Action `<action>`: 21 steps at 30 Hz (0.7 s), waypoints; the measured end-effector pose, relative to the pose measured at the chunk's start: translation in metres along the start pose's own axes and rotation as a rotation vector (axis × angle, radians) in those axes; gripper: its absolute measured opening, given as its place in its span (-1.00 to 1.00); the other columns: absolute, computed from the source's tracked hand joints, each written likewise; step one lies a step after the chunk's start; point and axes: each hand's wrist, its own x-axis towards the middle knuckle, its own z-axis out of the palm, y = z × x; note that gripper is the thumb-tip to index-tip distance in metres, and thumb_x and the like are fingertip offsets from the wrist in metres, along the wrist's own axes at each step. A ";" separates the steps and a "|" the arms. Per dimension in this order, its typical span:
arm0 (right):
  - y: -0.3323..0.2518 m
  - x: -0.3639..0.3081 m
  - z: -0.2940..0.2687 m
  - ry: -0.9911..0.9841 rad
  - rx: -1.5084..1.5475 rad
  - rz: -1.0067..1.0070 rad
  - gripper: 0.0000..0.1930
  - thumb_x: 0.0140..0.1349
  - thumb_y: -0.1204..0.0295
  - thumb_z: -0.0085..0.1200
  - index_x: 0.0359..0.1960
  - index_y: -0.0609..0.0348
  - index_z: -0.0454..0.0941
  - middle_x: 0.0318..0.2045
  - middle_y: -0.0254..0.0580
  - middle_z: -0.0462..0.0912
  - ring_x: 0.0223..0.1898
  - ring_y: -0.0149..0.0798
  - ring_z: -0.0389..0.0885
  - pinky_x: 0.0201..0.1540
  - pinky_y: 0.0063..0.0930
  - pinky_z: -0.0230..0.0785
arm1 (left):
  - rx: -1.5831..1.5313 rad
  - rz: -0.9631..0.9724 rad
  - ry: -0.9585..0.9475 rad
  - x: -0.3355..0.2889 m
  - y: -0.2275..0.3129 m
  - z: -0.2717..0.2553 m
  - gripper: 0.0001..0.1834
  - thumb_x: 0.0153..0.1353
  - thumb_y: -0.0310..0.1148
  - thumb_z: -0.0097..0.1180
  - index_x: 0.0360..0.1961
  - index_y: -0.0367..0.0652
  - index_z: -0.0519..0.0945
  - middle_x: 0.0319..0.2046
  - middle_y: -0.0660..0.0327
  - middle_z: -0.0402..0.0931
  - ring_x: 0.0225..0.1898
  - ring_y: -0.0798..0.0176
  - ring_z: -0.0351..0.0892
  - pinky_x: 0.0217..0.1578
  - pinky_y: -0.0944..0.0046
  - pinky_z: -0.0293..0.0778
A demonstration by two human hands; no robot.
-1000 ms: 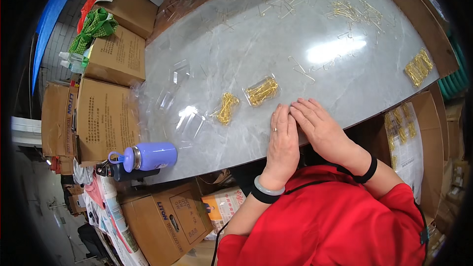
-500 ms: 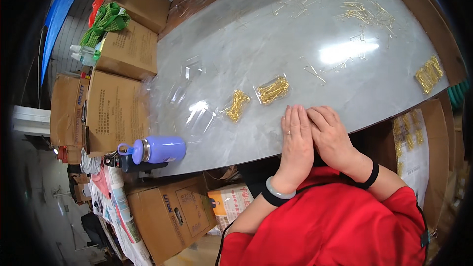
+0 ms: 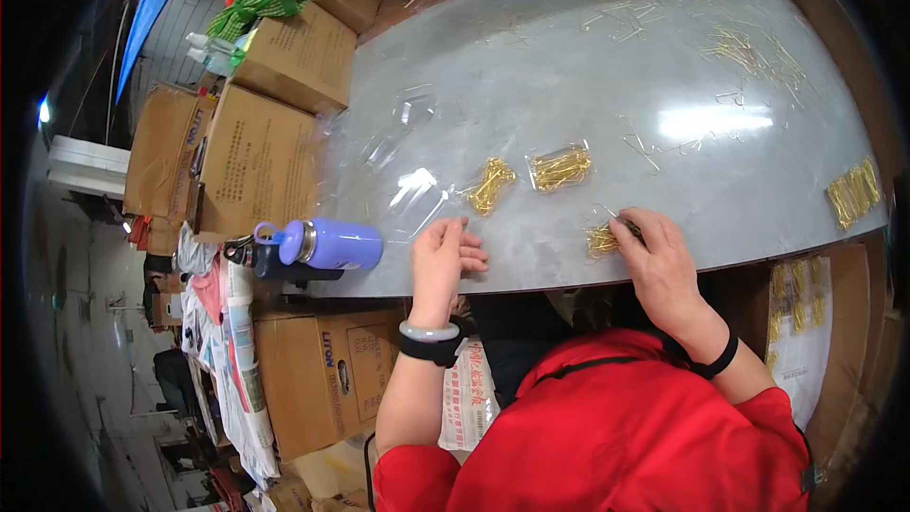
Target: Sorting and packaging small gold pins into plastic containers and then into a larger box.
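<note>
My left hand (image 3: pixel 442 258) hovers at the table's near edge, fingers loosely curled and partly apart, holding nothing I can see. Just beyond it lie clear plastic pieces (image 3: pixel 414 211). My right hand (image 3: pixel 658 259) has its thumb and fingertips closed at a small pile of gold wire hooks (image 3: pixel 600 240); a thin wire sticks out by the fingertips. Farther in lies a gold bundle of hooks (image 3: pixel 490 186). To its right, a clear plastic box (image 3: pixel 559 166) holds more gold hooks.
A purple bottle (image 3: pixel 334 243) lies at the left edge beside cardboard boxes (image 3: pixel 261 163). Loose hooks (image 3: pixel 754 55) are scattered over the far right of the grey table (image 3: pixel 531 66). Another gold bundle (image 3: pixel 855 193) lies at the right edge. A carton (image 3: pixel 332 374) stands below the table.
My hands, pressed together before, have parted. The left moved left toward the clear plastic; the right moved slightly right, and a gold hook pile now shows at its fingertips. The view has shifted.
</note>
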 end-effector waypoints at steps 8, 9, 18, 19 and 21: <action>0.000 -0.001 0.000 0.028 0.017 0.026 -0.55 0.09 0.63 0.07 0.10 0.26 0.53 0.09 -0.04 0.50 0.12 0.02 0.49 0.18 -0.16 0.38 | 0.021 0.008 -0.029 0.024 0.009 0.016 -0.68 0.44 -0.27 0.07 -0.12 -0.42 0.47 -0.42 0.01 0.55 -0.55 0.22 0.64 -0.62 0.32 0.57; 0.000 0.000 -0.001 0.027 0.030 0.025 -0.55 0.11 0.64 0.08 0.11 0.25 0.53 0.09 -0.03 0.50 0.11 0.03 0.49 0.17 -0.16 0.38 | 0.010 0.027 -0.022 0.020 0.011 0.016 -0.68 0.44 -0.27 0.06 -0.14 -0.40 0.45 -0.41 0.02 0.54 -0.54 0.22 0.64 -0.60 0.32 0.58; 0.010 -0.005 -0.016 0.150 0.392 0.211 -0.67 0.35 0.66 0.00 0.14 0.27 0.49 0.06 0.02 0.52 0.06 0.01 0.54 0.08 -0.32 0.42 | -0.204 0.116 -0.047 -0.050 -0.012 0.001 -0.78 0.50 -0.29 -0.04 -0.26 -0.22 0.38 -0.45 0.15 0.45 -0.52 0.26 0.56 -0.58 0.37 0.51; 0.010 -0.003 -0.020 0.150 0.416 0.221 -0.70 0.36 0.64 0.01 0.12 0.28 0.50 0.05 0.02 0.53 0.01 -0.02 0.57 0.03 -0.35 0.44 | -0.232 0.094 -0.062 -0.063 -0.012 0.001 -0.79 0.51 -0.30 -0.05 -0.26 -0.21 0.38 -0.47 0.20 0.43 -0.52 0.32 0.53 -0.57 0.40 0.45; 0.009 -0.003 -0.029 0.087 0.458 0.186 -0.67 0.39 0.59 -0.01 0.17 0.27 0.48 0.03 0.02 0.54 -0.02 -0.05 0.59 0.00 -0.36 0.45 | -0.311 0.062 -0.156 -0.082 -0.016 0.010 -0.80 0.51 -0.29 -0.03 -0.24 -0.18 0.39 -0.45 0.23 0.44 -0.50 0.34 0.52 -0.51 0.40 0.44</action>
